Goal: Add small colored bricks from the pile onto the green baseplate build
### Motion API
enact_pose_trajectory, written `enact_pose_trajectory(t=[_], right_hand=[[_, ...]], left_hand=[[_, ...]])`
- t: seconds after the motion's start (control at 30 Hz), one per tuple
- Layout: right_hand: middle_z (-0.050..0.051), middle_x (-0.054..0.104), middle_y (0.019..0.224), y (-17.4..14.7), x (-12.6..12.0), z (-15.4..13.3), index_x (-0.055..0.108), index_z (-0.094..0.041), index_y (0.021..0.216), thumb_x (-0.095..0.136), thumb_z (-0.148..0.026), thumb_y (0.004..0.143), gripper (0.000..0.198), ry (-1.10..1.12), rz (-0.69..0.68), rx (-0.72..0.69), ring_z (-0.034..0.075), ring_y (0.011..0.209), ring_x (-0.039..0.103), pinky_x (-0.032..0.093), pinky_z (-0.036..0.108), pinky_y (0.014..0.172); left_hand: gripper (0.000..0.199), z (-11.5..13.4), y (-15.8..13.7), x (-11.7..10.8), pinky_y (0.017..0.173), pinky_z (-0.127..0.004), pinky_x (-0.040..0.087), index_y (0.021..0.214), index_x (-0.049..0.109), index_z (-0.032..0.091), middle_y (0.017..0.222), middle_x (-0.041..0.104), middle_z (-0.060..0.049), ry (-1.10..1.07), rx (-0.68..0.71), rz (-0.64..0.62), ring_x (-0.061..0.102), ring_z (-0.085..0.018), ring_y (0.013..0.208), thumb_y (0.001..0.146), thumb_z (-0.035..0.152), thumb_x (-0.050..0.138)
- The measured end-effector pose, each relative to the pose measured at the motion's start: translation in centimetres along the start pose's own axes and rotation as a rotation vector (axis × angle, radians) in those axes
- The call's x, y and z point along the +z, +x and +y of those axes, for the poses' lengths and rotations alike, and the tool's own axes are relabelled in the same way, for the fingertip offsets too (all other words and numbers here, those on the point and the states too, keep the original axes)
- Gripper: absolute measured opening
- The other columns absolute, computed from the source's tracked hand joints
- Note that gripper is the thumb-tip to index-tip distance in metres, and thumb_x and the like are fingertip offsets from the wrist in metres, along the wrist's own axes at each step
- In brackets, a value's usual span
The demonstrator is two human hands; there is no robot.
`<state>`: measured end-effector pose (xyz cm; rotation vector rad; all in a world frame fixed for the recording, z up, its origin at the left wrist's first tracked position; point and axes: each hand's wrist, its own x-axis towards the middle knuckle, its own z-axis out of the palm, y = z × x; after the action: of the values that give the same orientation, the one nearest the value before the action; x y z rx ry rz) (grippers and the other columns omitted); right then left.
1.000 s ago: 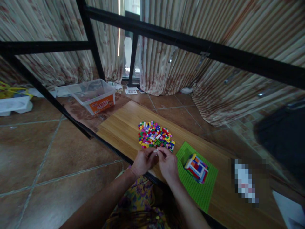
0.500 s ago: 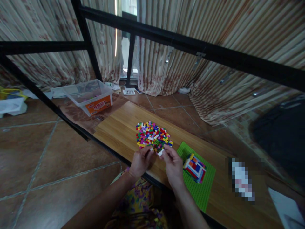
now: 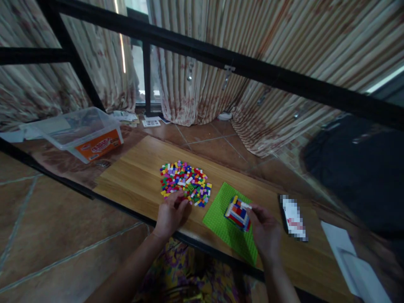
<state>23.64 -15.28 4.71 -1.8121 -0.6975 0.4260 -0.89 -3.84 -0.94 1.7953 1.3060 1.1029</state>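
My right hand (image 3: 267,227) is over the small multicoloured brick structure (image 3: 238,213), its thumb and fingertips pinching a white toy brick (image 3: 247,207) at the structure's upper right edge. Whether that brick touches the structure, I cannot tell. Under the structure lies a green studded baseplate (image 3: 232,242). At the near edge of a heap of loose toy bricks (image 3: 184,181), my left hand (image 3: 170,213) has thumb and index finger curled towards each other. What lies between those fingertips, if anything, is too small to make out.
The wooden table (image 3: 132,172) has a black metal bar along its near side. Beyond its left end stands a clear plastic bin (image 3: 91,134) with an orange label. A phone with a blurred screen (image 3: 293,219) and white sheets (image 3: 350,252) lie at right. A black rail (image 3: 202,48) crosses above.
My right hand has moved right with the white brick, from beside the heap to the structure on the baseplate. My left hand stays by the heap. The view has turned right.
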Motion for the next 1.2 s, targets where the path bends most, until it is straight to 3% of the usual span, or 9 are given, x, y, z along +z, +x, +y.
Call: enact_pose_trajectory(t=[0.13,0.43,0.87,1.0,1.2], right_hand=[[0.007,0.073,0.087,1.9,-0.5,1.5,0.071,-0.018,0.090,0.069,-0.049,0.072,0.036,-0.080,0.048,-0.053,0.020,0.074,0.067,0.054,0.033,0.068],[0.004,0.073,0.081,3.2,1.5,3.1,0.072,-0.018,0.087,0.074,-0.048,0.066,0.036,0.123,-0.056,0.053,0.017,0.069,0.066,0.054,0.029,0.064],[0.004,0.073,0.080,3.8,1.0,2.4,0.074,-0.018,0.087,0.072,-0.051,0.069,0.037,0.003,-0.177,0.036,0.018,0.070,0.067,0.054,0.029,0.066],[0.005,0.075,0.087,3.9,1.2,2.3,0.075,-0.019,0.091,0.069,-0.052,0.072,0.039,-0.053,-0.178,0.035,0.020,0.078,0.069,0.055,0.033,0.073],[0.005,0.075,0.085,4.1,1.5,2.3,0.076,-0.019,0.087,0.072,-0.052,0.069,0.038,-0.042,-0.148,0.053,0.020,0.074,0.069,0.056,0.033,0.069]], left_hand=[[0.028,0.1,0.0,-0.2,0.078,-0.032,0.057,0.110,0.063,0.020,0.098,0.072,-0.005,0.053,0.056,0.007,0.070,-0.018,0.080,0.087,0.035,0.060],[0.024,0.6,0.1,-0.7,0.081,-0.032,0.057,0.109,0.062,0.021,0.101,0.070,-0.006,0.126,0.181,-0.013,0.068,-0.019,0.088,0.091,0.032,0.053],[0.023,0.8,0.0,-0.7,0.084,-0.033,0.057,0.109,0.063,0.021,0.103,0.070,-0.007,0.127,0.189,-0.026,0.068,-0.020,0.092,0.090,0.029,0.053],[0.022,0.8,0.0,-0.6,0.085,-0.033,0.056,0.108,0.063,0.020,0.103,0.070,-0.007,0.125,0.181,-0.037,0.067,-0.020,0.093,0.090,0.028,0.052],[0.022,0.6,0.0,-0.5,0.085,-0.034,0.057,0.108,0.063,0.020,0.104,0.070,-0.007,0.111,0.183,-0.040,0.067,-0.020,0.094,0.090,0.027,0.052]])
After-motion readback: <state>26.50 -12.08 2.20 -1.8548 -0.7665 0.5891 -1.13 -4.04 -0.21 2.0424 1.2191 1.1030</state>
